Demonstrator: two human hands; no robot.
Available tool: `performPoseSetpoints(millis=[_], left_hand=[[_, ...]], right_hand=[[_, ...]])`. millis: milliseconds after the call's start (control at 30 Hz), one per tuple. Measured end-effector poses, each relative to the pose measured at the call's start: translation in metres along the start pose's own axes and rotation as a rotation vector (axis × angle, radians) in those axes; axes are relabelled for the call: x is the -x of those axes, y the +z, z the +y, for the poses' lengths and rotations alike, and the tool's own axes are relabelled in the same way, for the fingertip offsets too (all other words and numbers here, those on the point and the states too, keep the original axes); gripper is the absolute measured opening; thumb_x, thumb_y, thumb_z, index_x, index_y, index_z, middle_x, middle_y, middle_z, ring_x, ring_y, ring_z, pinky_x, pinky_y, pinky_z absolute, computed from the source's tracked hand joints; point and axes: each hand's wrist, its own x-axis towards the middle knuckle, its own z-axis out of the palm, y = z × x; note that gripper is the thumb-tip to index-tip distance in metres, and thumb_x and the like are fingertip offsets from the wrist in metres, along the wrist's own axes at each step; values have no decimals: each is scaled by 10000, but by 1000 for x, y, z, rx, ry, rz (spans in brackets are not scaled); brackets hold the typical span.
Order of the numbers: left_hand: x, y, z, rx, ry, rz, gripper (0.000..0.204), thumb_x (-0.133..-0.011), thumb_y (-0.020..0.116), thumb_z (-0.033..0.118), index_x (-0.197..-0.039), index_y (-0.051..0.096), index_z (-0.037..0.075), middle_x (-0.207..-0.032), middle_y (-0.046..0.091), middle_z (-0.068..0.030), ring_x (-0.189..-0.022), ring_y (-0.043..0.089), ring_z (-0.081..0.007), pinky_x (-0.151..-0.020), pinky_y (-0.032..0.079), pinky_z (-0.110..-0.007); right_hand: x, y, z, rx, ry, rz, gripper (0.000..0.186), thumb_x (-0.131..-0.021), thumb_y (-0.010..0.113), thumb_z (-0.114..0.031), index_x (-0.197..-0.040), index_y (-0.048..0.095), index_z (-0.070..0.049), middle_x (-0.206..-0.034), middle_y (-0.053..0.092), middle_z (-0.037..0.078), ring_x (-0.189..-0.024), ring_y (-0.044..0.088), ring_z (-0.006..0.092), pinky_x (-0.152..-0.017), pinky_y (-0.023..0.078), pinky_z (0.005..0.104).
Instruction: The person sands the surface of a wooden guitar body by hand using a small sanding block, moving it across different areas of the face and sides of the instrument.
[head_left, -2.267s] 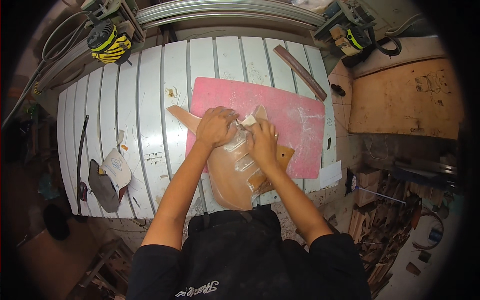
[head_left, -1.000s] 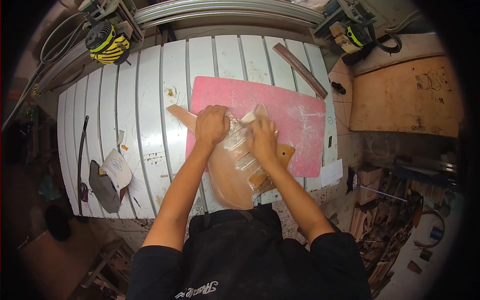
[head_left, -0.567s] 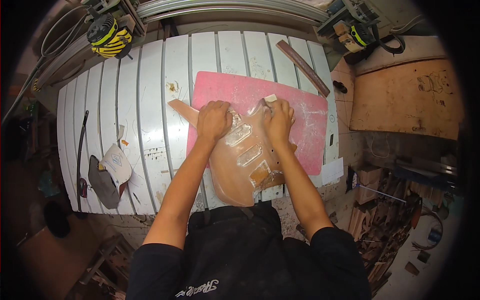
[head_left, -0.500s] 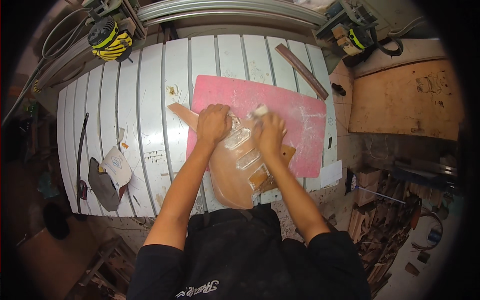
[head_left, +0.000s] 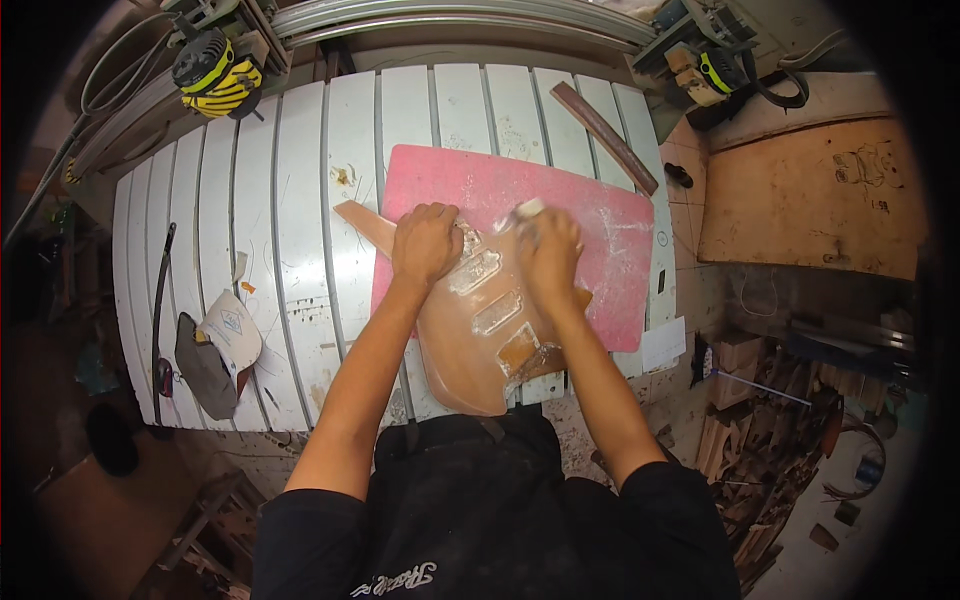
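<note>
A wooden electric guitar body with routed cavities, whitish dust along their edges, lies partly on a pink sheet and reaches toward my waist. My left hand grips its far left part, fingers curled over the wood. At the far right side of the body, my right hand is closed round a small pale block. Motion blurs this hand and the block, so the block's exact kind is unclear. Part of the body's right edge is hidden under my right hand and forearm.
A cap and a thin black strip lie on the slatted white table at the left. A brown wooden bar rests at the far right. Yellow-and-black machine heads hang beyond the table. A wooden board stands to the right.
My right hand has shifted slightly to the right and away from me with the pale block. My left hand keeps its place on the guitar body.
</note>
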Motion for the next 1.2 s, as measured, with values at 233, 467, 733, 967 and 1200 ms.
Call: performPoseSetpoints(millis=[233,467,733,967,1200], left_hand=[[-2,-2,-2,-33,1,-20,162,-858,670,173,-963,729,65,-962,725,-133,-955,681,-352,-863,542,-506],[-4,0,1,-55,-6,-75,175,-860,668,172,-985,733,68,-978,729,-134,-961,683,-353,-857,543,-505],[-2,-3,2,-41,9,-24,182,-851,660,160,-980,729,52,-976,732,-151,-955,689,-368,-846,550,-523],[-4,-1,2,-29,17,9,149,-866,656,153,-965,725,67,-962,728,-131,-964,683,-346,-858,542,-510],[-2,1,-9,1,-50,-1,190,-866,636,68,-1004,766,59,-1010,765,-141,-966,700,-347,-881,570,-484]], right_hand=[[34,11,-15,-28,-187,-45,234,-967,707,-154,-1194,710,-96,-1320,626,156,-1257,549,415,-1058,419,569],[41,27,-24,91,-149,74,247,-948,710,-158,-1183,708,-81,-1327,618,172,-1259,541,428,-1047,421,596],[16,18,-22,59,23,66,187,-907,740,-153,-1075,688,-91,-1395,598,187,-1272,545,416,-1030,417,610],[-12,-1,-8,-61,7,18,173,-949,695,-130,-1120,717,-118,-1447,585,171,-1299,541,427,-1078,414,605],[55,29,-33,-14,-261,-145,279,-904,730,-162,-1177,693,-114,-1449,562,222,-1306,532,442,-1050,443,644]])
